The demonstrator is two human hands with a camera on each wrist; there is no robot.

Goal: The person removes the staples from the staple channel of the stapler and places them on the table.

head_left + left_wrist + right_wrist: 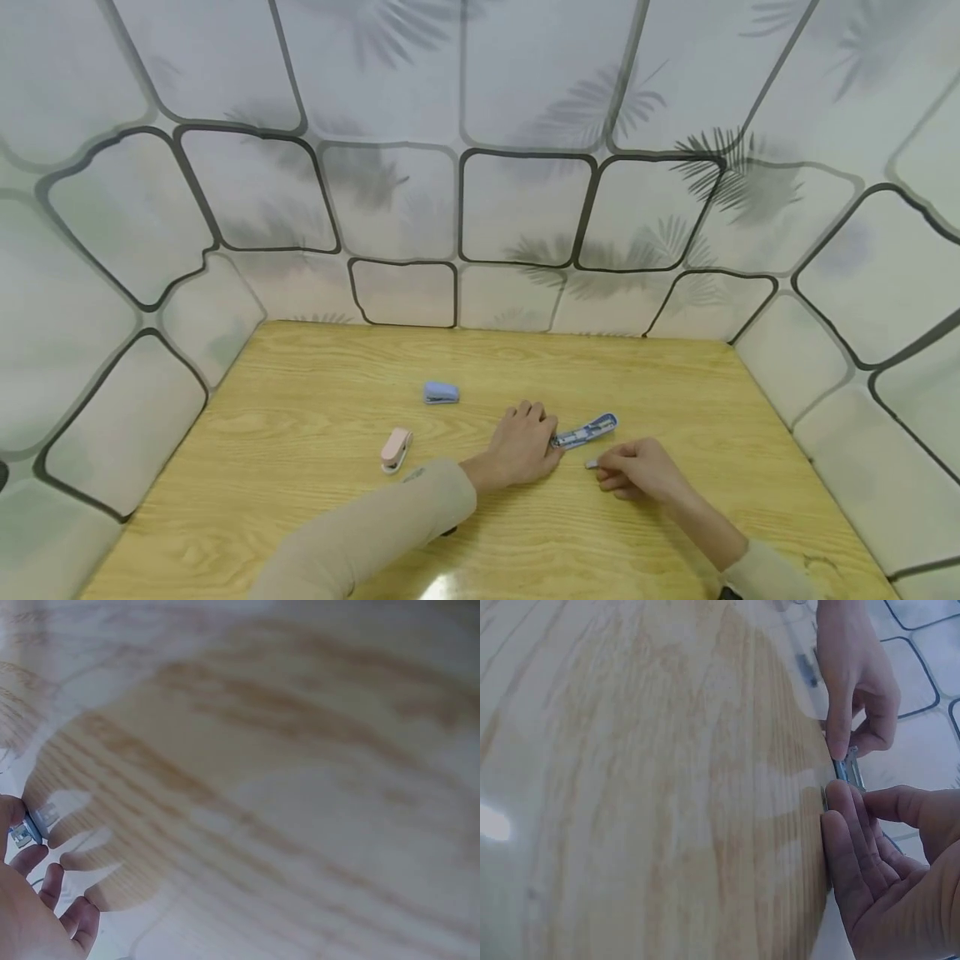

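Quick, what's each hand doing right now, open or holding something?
Left hand: holding one end of the opened blue stapler.
Right hand: pinching a small grey strip, possibly staples.
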